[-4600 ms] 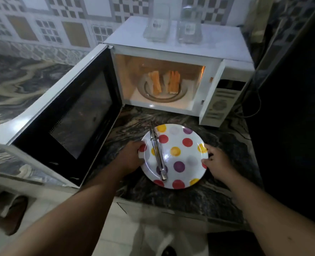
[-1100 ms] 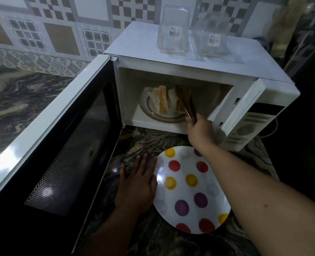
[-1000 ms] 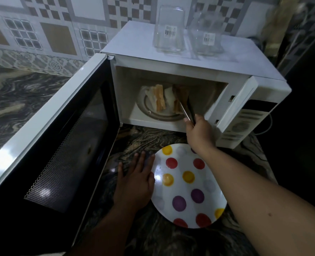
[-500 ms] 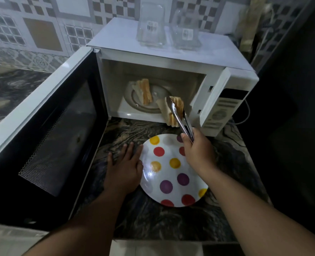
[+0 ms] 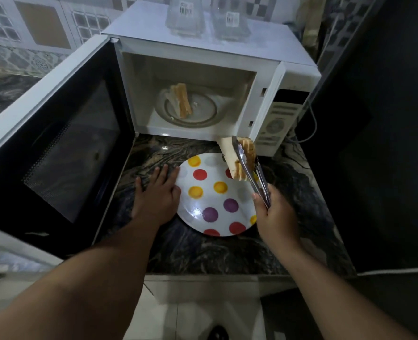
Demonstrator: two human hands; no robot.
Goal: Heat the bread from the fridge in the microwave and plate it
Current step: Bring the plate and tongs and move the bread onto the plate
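Right hand [image 5: 275, 217] grips tongs [image 5: 251, 175], clamping bread [image 5: 232, 155] over the plate [image 5: 215, 207] at centre frame; left hand [image 5: 157, 195] lies flat, fingers relaxed, against its rim.

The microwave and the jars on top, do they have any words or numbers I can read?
Nothing can be read.
Left jar sticker: a barcode, digits too blurred.
Right jar sticker: print too blurred.
Microwave control panel: markings too small and blurred.
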